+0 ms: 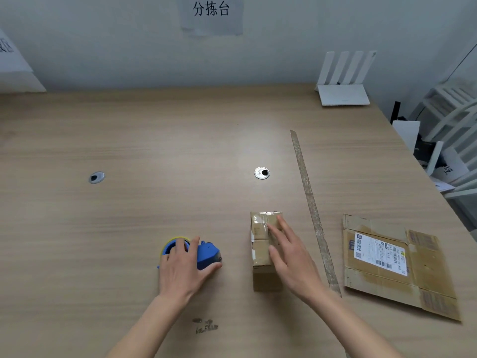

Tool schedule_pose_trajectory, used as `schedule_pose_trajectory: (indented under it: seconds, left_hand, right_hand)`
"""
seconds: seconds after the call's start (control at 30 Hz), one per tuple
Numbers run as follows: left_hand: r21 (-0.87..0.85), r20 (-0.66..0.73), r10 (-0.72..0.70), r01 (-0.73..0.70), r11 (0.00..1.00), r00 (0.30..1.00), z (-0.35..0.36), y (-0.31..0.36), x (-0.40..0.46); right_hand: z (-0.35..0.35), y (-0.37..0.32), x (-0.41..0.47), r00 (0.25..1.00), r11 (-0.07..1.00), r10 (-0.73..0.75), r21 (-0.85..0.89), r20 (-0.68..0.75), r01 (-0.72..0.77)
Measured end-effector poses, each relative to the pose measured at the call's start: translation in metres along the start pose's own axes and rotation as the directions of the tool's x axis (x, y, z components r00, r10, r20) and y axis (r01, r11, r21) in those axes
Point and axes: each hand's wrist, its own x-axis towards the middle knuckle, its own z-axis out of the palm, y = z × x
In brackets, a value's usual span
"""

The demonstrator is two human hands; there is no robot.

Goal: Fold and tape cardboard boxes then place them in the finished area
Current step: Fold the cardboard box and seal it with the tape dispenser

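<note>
A small folded cardboard box (pixel 261 254) stands on the wooden table (pixel 154 140), with clear tape along its top. My right hand (pixel 291 257) lies flat on the box's top, fingers spread and pressing down. To the left, my left hand (pixel 184 267) grips a blue tape dispenser (pixel 205 255) with a yellow-rimmed roll, resting on the table. A flattened cardboard box (pixel 395 264) with a white shipping label lies at the right.
A long strip of brown tape (pixel 311 202) stuck on the table runs between the small box and the flat one. Two round cable grommets (pixel 261 173) sit mid-table. A white router (pixel 344 81) stands at the back right. White racks crowd the right edge.
</note>
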Motion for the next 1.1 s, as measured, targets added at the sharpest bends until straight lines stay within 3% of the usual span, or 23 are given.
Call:
schedule_pose_trajectory:
  seconds: [0.07, 0.2, 0.3, 0.4, 0.63, 0.83, 1.1]
  left_hand:
    - [0.023, 0.083, -0.02, 0.018, 1.0, 0.996, 0.007, 0.001, 0.001]
    - [-0.164, 0.1, -0.071, 0.087, 0.983, 0.992, 0.007, -0.002, 0.005]
    - [-0.264, -0.001, 0.003, -0.003, 0.965, 1.0, -0.003, -0.006, 0.005]
    - [-0.333, -0.042, 0.133, -0.14, 0.933, 0.99, -0.021, -0.01, 0.009]
    - [-0.322, -0.097, 0.32, -0.334, 0.886, 0.942, -0.053, -0.014, 0.013]
    - [-0.244, -0.085, 0.406, -0.414, 0.877, 0.91, -0.056, -0.012, 0.008]
    - [-0.231, -0.076, 0.42, -0.426, 0.875, 0.904, -0.055, -0.004, 0.006]
  right_hand:
    - [0.004, -0.005, 0.0, 0.999, 0.997, -0.036, -0.063, -0.042, 0.033]
    - [0.01, -0.018, 0.003, 0.981, 0.977, -0.135, -0.181, -0.137, 0.109]
    - [0.014, -0.033, 0.011, 0.99, 0.989, -0.14, 0.037, -0.001, 0.14]
    - [0.014, -0.053, 0.021, 0.97, 0.944, -0.047, 0.327, 0.238, -0.035]
    - [0.002, -0.083, 0.048, 0.936, 0.798, 0.049, 0.549, 0.349, -0.247]
    - [0.003, -0.08, 0.046, 0.985, 0.922, 0.06, 0.368, 0.16, -0.116]
    - [-0.006, -0.057, 0.035, 0.982, 0.916, 0.073, 0.378, 0.174, -0.135]
